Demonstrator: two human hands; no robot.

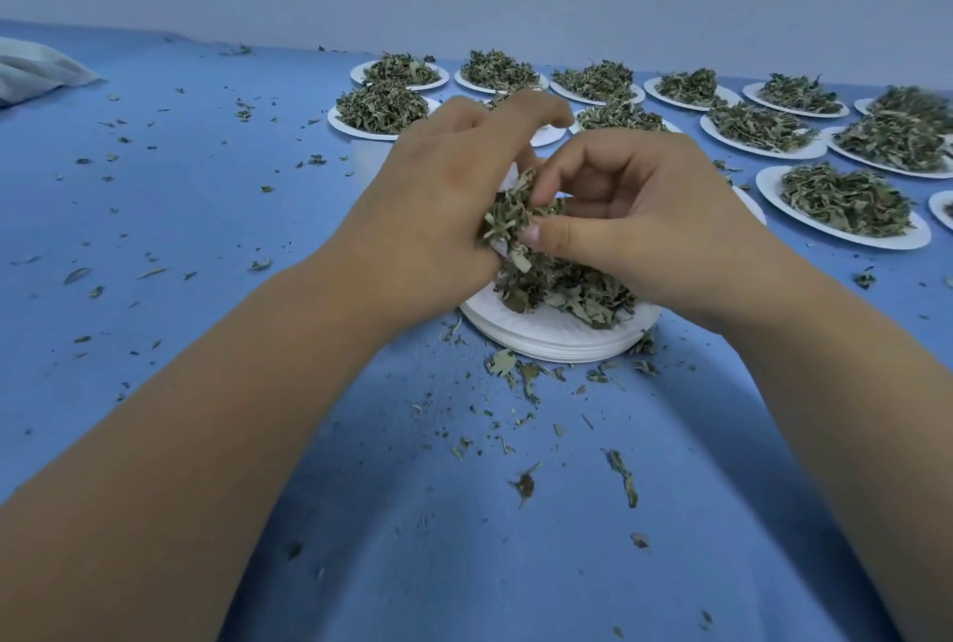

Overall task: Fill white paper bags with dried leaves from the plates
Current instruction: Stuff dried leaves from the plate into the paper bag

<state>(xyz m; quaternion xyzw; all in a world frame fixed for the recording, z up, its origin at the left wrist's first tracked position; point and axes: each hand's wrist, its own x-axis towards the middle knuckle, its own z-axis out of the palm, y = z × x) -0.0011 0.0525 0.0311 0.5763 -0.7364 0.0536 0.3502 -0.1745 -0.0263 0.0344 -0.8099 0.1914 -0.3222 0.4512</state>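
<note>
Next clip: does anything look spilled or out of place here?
Yes. Leaf bits lie spilled on the blue cloth just in front of the near stack of plates, with more crumbs scattered to the left. The left hand and right hand grip a leaf clump above that stack. The filled plates behind look tidy.

left hand (pixel 438 208): curled round leaves (pixel 508 221) | right hand (pixel 634 218): pinching same leaves
</note>
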